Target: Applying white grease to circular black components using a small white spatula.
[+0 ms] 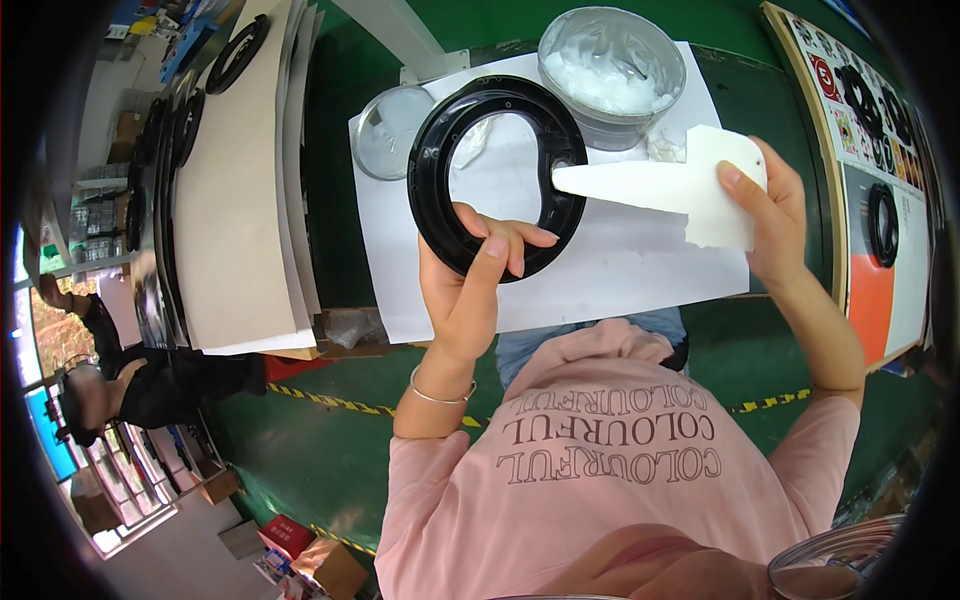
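A glossy black plastic ring is gripped at its lower rim by my left hand, fingers curled through the opening. Between the thumb and fingers of my right hand is a flat white spatula-shaped piece with a ragged lower edge. Its narrow tip meets the ring's right inner side, at a small hole or recess there. Just beyond the ring stands an uncovered round tub of whitish, translucent grease. A round clear lid lies to the ring's left, partly behind it.
White paper covers the table, with a crumpled white wad beside the tub. Stacked boards with black rings on top stand to the left. A printed board on the right carries more black rings. Another person is at far left.
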Action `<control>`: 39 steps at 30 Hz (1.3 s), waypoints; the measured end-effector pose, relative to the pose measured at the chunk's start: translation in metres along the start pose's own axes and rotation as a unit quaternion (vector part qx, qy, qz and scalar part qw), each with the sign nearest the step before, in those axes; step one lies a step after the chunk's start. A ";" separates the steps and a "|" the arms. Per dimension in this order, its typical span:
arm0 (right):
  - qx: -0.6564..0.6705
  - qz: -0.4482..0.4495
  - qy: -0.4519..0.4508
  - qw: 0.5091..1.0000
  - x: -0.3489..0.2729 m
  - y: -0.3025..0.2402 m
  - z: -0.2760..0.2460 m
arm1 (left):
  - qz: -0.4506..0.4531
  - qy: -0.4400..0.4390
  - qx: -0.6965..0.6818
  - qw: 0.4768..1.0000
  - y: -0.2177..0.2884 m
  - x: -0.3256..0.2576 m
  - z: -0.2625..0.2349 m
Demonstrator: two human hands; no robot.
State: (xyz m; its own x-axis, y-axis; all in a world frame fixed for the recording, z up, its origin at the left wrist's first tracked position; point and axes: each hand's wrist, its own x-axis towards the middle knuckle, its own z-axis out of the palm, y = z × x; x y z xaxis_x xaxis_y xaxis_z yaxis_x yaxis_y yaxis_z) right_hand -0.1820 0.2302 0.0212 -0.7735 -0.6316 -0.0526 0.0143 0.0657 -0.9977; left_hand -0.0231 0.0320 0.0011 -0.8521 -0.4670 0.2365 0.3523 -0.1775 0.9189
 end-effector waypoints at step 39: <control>-0.032 -0.102 0.186 0.977 -0.029 -0.003 -0.061 | -0.093 0.060 -0.182 0.977 0.005 0.008 -0.008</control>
State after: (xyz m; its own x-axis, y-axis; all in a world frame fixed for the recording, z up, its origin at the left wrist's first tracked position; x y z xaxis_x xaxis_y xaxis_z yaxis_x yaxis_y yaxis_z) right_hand -0.1983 0.2960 0.0282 -0.9334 -0.3122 0.1770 -0.1937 0.0232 -0.9808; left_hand -0.0254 0.0205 0.0047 -0.8702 -0.4924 0.0176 0.3295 -0.5550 0.7638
